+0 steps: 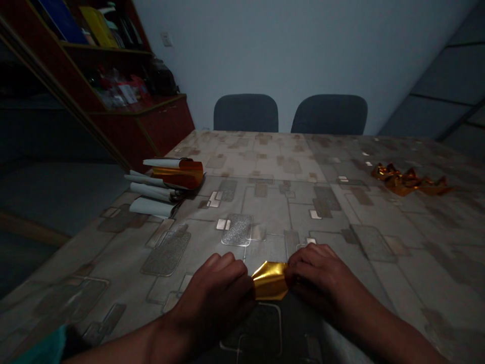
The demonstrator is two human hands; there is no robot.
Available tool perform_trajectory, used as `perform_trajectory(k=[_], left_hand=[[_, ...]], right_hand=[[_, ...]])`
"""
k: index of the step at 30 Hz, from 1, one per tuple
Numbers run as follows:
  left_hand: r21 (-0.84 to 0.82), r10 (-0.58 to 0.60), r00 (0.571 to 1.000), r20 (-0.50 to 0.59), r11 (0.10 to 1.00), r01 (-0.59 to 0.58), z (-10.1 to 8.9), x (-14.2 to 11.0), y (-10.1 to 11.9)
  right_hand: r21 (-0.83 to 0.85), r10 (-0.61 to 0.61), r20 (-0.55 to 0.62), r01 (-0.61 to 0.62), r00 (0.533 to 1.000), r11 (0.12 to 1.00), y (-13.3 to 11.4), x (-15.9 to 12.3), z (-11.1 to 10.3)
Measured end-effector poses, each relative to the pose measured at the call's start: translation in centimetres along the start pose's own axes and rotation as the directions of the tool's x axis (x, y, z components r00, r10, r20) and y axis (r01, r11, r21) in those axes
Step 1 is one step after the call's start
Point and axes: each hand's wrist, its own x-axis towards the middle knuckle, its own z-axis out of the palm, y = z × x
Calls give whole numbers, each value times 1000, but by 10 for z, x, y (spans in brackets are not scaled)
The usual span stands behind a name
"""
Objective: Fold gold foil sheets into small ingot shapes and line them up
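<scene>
A folded piece of shiny gold foil paper [271,280] is stretched between my two hands over the near part of the table. My left hand [223,283] grips its left end with curled fingers. At the right end, my right hand [318,273] pinches the same piece. The fingertips of both hands are partly hidden behind the knuckles and the foil. Farther off to the right lies a group of several folded gold foil pieces [411,182]. On the left side of the table rest curled stacks of gold foil paper [182,174] with pale backing.
A patterned tablecloth [265,162] covers the table. Two dark chairs [246,112] stand at its far side, before a pale wall. A reddish wooden cabinet [166,124] with loaded shelves rises at the back left. The room is dim.
</scene>
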Motion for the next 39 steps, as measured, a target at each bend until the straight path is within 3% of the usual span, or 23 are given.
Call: perform_trajectory(k=[4, 7, 14, 20, 24, 39], left_hand=[[38, 47, 999, -11, 998, -47, 4, 0, -1], [44, 47, 999, 8, 998, -47, 5, 2, -3], [-196, -34, 994, 106, 979, 54, -1, 13, -14], [-268, -128, 978, 162, 948, 169, -3, 16, -15], [-263, -219, 963, 156, 931, 254, 0, 16, -15], [-226, -247, 964, 102, 938, 264, 3, 17, -14]], right_hand=[[-83, 43, 5, -43, 999, 996, -6, -1, 4], [-57, 76, 27, -74, 997, 996, -12, -3, 6], [27, 90, -55, -89, 994, 996, -8, -4, 9], [15, 99, -106, -97, 989, 995, -3, 0, 14], [-6, 132, -112, -133, 985, 991, -4, 4, 16], [-51, 177, -157, -187, 972, 981, -6, 7, 22]])
